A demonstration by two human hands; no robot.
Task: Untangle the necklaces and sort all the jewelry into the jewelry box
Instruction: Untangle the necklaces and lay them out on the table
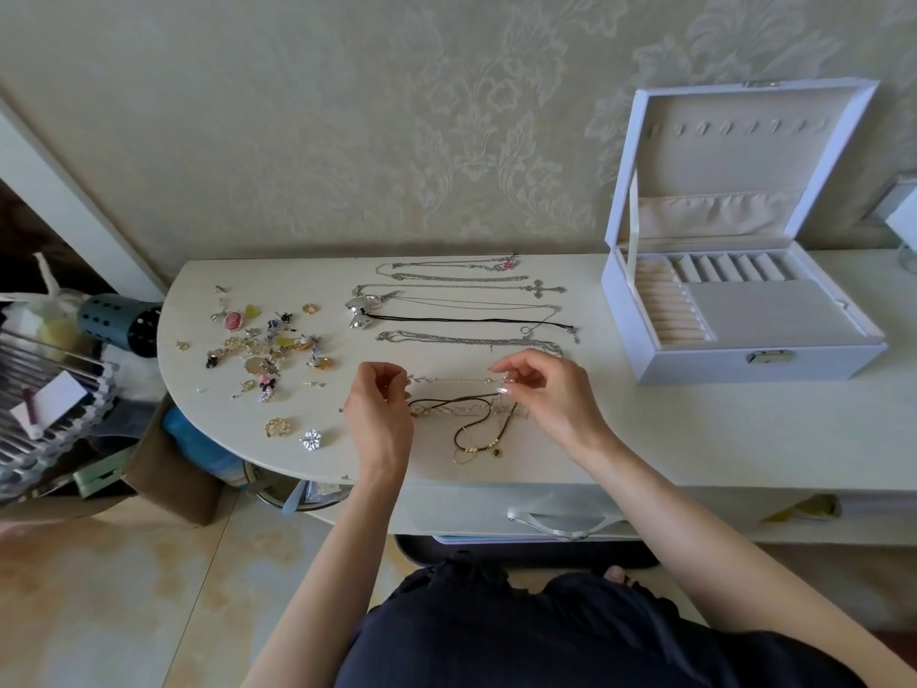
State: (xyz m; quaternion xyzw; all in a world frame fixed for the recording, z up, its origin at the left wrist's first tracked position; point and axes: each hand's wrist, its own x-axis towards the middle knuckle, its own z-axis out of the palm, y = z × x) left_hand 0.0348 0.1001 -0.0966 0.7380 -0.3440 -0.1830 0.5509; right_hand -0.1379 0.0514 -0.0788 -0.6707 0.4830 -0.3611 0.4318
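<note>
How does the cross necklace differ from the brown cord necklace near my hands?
The cross necklace is a silver metal chain; the brown cord necklace is dark cord with small gold beads. The cross necklace lies stretched in a straight line at the back of the table, while the brown cord necklace lies looped and crossing other strands in front. Both lie outside the jewelry box.

Left of the table (694, 439) — blue perforated cup (119, 320), cardboard box (168, 469) — patterned wallpaper (347, 116) behind.
</note>
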